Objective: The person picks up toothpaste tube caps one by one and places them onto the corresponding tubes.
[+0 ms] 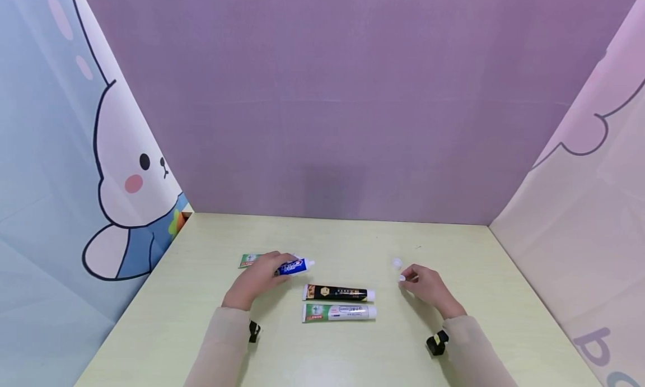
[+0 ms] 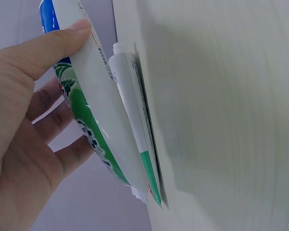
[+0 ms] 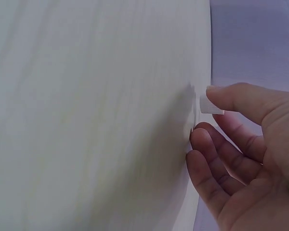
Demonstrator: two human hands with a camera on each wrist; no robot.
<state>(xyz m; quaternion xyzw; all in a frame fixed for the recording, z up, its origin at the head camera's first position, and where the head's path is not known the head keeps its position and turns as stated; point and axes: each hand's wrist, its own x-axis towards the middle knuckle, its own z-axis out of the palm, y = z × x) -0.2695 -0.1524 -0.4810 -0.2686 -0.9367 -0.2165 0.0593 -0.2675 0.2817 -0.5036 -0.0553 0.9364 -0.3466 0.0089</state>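
My left hand [image 1: 258, 279] grips a blue, white and green toothpaste tube [image 1: 292, 267] with its thumb on one side, and the tube's white tip points right. In the left wrist view this tube [image 2: 89, 106] is tilted above the table beside a white toothpaste tube with a green end [image 2: 128, 86]. That second tube's green end [image 1: 249, 259] shows behind the hand in the head view. Toward the right, my right hand [image 1: 427, 288] pinches a small white ridged cap [image 3: 209, 105] between thumb and forefinger, low over the table, other fingers curled.
A black toothpaste tube [image 1: 339, 293] and a green-and-white toothpaste tube [image 1: 339, 313] lie side by side between the hands, white caps to the right. A small translucent white round piece [image 1: 397, 262] lies just beyond the right hand. A purple backdrop [image 1: 342, 107] rises behind the table [image 1: 347, 353].
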